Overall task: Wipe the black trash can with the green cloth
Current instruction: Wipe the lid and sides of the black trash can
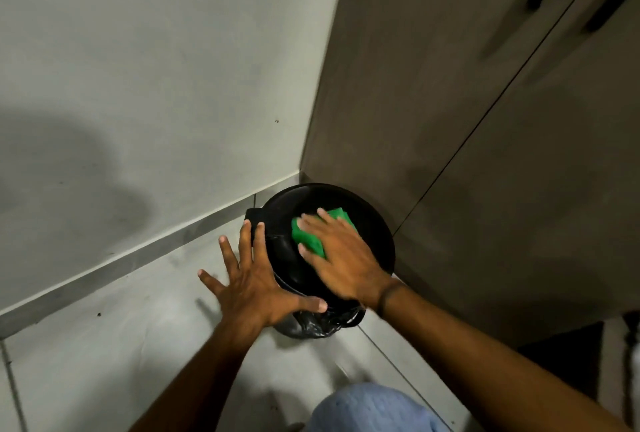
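A round black trash can with a closed lid stands on the floor in the corner between wall and cabinet. A black bin liner sticks out under the lid at the near side. My right hand lies flat on the lid and presses the folded green cloth against it; the cloth shows past my fingers. My left hand has its fingers spread, its thumb on the lid's near edge and its fingertips against the can's left side by the hinge.
A pale wall rises on the left with a grey skirting strip. A brown cabinet with dark handles stands close on the right. The floor is pale tile. My knee in light blue fabric is at the bottom.
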Motion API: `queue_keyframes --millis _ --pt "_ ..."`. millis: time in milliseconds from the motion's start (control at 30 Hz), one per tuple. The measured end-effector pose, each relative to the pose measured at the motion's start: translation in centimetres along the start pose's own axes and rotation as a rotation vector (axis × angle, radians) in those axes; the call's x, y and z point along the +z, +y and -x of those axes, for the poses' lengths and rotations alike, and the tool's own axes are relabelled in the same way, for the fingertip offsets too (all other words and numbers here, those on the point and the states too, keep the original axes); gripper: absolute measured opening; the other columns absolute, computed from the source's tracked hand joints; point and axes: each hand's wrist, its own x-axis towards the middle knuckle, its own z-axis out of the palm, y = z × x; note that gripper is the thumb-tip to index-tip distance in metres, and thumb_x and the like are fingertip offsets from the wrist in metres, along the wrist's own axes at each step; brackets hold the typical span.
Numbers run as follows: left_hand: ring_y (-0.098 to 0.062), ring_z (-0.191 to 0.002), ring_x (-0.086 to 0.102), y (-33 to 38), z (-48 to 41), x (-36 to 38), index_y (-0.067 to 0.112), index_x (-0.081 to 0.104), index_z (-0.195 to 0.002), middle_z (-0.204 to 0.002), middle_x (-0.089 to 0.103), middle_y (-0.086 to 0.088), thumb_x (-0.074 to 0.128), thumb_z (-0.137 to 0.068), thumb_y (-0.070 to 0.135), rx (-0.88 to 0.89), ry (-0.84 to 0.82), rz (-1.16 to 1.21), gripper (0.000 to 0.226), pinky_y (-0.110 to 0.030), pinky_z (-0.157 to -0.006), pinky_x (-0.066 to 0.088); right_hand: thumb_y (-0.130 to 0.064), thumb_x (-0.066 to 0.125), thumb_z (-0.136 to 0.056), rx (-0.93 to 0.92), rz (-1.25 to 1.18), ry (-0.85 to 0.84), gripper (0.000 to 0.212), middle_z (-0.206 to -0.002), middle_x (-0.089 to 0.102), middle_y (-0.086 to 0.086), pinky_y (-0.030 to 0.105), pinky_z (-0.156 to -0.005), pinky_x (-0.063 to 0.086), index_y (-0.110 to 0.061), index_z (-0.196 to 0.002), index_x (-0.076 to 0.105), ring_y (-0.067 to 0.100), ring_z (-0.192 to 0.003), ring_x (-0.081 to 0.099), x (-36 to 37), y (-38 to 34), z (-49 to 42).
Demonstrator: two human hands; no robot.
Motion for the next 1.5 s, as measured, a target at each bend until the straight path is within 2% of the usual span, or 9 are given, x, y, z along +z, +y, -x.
queue_keyframes --millis 133,367,567,800,1033,1133,1233,1400,1500 --pt "-0.034 -0.155 -0.041 0.3 0.3 -0.3 0.036 -0.037 -0.158 -0.166 -0.047 0.01 0.073 -0.014 0.1 0.012 -0.017 0.011 0.191 -0.083 -0.121 -0.003 -0.051 0.045 -0.1 0.079 0.186 -0.01 0.06 -0.166 0.042 -0.013 0.04 -0.13 0.017 -0.04 -0.158 0.035 0.02 -0.161 0.021 -2.0 4.6 6.6" --pt "-0.034 -0.157 -0.037 0.6 0.4 -0.6 0.035 -0.035 -0.158 -0.167 -0.045 0.006 0.075 -0.018 0.1 0.02 -0.013 -0.024 0.19 -0.082 -0.122 -0.003 -0.026 0.059 -0.092 0.139 0.221 0.046 0.05 -0.152 0.057 0.002 0.042 -0.124 0.029 -0.018 -0.142 0.062 0.031 -0.152 0.037 -3.0 0.6 -3.6" --pt "-0.035 -0.158 -0.036 0.2 0.2 -0.2 0.038 -0.036 -0.157 -0.167 -0.045 0.01 0.062 -0.005 0.105 0.02 -0.011 -0.025 0.193 -0.082 -0.121 -0.002 -0.036 0.056 -0.076 0.05 0.232 0.044 0.06 -0.119 0.054 -0.003 0.041 -0.083 0.043 -0.042 -0.135 0.062 0.026 -0.106 0.049 -1.4 0.9 5.1" --pt "-0.034 -0.159 -0.034 1.4 0.2 -0.3 0.036 -0.035 -0.158 -0.167 -0.045 0.009 0.077 -0.017 0.098 0.039 -0.033 0.01 0.189 -0.081 -0.122 -0.002 -0.03 0.063 -0.088 0.257 0.299 0.054 0.046 -0.13 0.059 0.003 0.047 -0.098 0.047 -0.03 -0.134 0.067 0.033 -0.121 0.054 -5.2 1.4 -4.3" --pt "-0.035 -0.157 -0.037 1.1 0.5 -0.3 0.038 -0.037 -0.156 -0.163 -0.048 0.013 0.079 -0.015 0.095 0.005 -0.071 0.022 0.192 -0.083 -0.12 -0.002 -0.035 0.06 -0.082 0.12 0.239 -0.002 0.044 -0.112 0.061 -0.003 0.037 -0.072 0.041 -0.041 -0.125 0.069 0.028 -0.099 0.058 -3.5 1.5 2.0" --pt "-0.036 -0.155 -0.04 1.3 0.3 -0.8 0.038 -0.044 -0.151 -0.157 -0.056 0.013 0.08 -0.012 0.093 -0.032 -0.116 0.014 0.194 -0.084 -0.119 -0.004 -0.033 0.063 -0.089 0.279 0.309 0.028 0.041 -0.124 0.061 0.004 0.044 -0.088 0.052 -0.031 -0.129 0.07 0.033 -0.115 0.059 -4.9 2.5 -2.2" --pt "-0.039 -0.154 -0.041 2.0 -0.3 -1.3 0.033 -0.055 -0.143 -0.147 -0.066 0.01 0.084 -0.013 0.09 -0.117 -0.168 -0.01 0.198 -0.085 -0.117 -0.005 -0.029 0.063 -0.088 0.232 0.274 0.079 0.045 -0.129 0.059 0.005 0.046 -0.094 0.049 -0.027 -0.132 0.068 0.034 -0.118 0.056 -3.3 -1.3 -5.0" --pt "-0.041 -0.152 -0.044 2.8 -0.3 -1.6 0.034 -0.063 -0.125 -0.132 -0.076 0.012 0.09 -0.015 0.084 -0.171 -0.227 -0.006 0.195 -0.087 -0.114 -0.007 -0.034 0.059 -0.079 0.098 0.216 0.106 0.06 -0.122 0.057 -0.004 0.039 -0.083 0.049 -0.039 -0.139 0.06 0.024 -0.103 0.053 -0.9 0.0 4.2" --pt "-0.041 -0.151 -0.046 2.6 -0.4 -1.9 0.036 -0.063 -0.125 -0.14 -0.072 0.01 0.088 -0.015 0.087 -0.124 -0.247 -0.004 0.193 -0.087 -0.114 -0.009 -0.035 0.06 -0.085 0.24 0.215 0.134 0.06 -0.121 0.054 -0.004 0.038 -0.083 0.051 -0.041 -0.144 0.055 0.024 -0.103 0.052 -1.8 5.3 6.6"
